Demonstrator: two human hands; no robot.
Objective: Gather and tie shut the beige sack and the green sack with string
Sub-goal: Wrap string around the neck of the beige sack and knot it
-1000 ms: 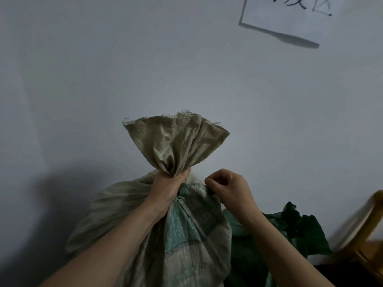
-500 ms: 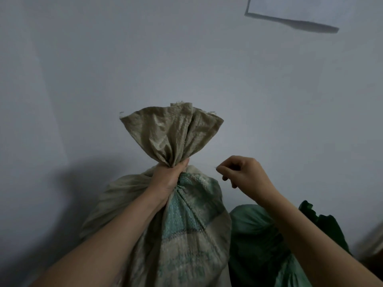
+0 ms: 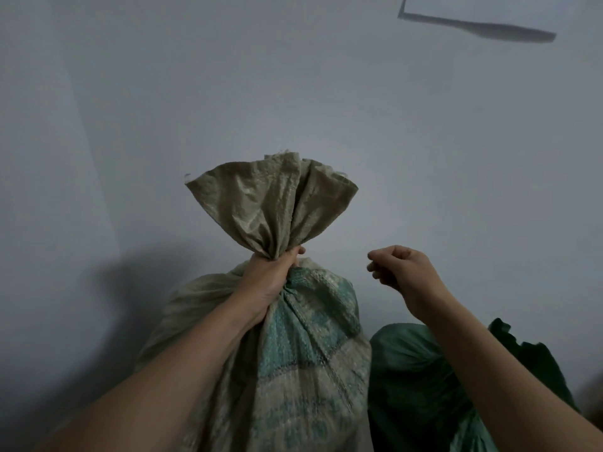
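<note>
A full beige sack [image 3: 303,363] with green printed patches stands upright against the wall. Its top is bunched into a neck, and the loose mouth fans out above. My left hand [image 3: 272,282] is clenched around that neck. My right hand [image 3: 401,270] hovers to the right of the neck, apart from the sack, fingers curled with thumb and fingertips pinched. No string shows between them in this dim light. The green sack [image 3: 421,380] sits low at the right, partly behind my right forearm, its ruffled top [image 3: 535,360] further right.
A pale wall [image 3: 293,93] rises straight behind both sacks. A white paper sheet [image 3: 489,11] hangs on it at the upper right. The sacks cast a dark shadow low on the left.
My right hand has drawn away from the beige sack's neck, rightward and slightly up. My left hand keeps its grip. The view has tilted down, showing more of the green sack.
</note>
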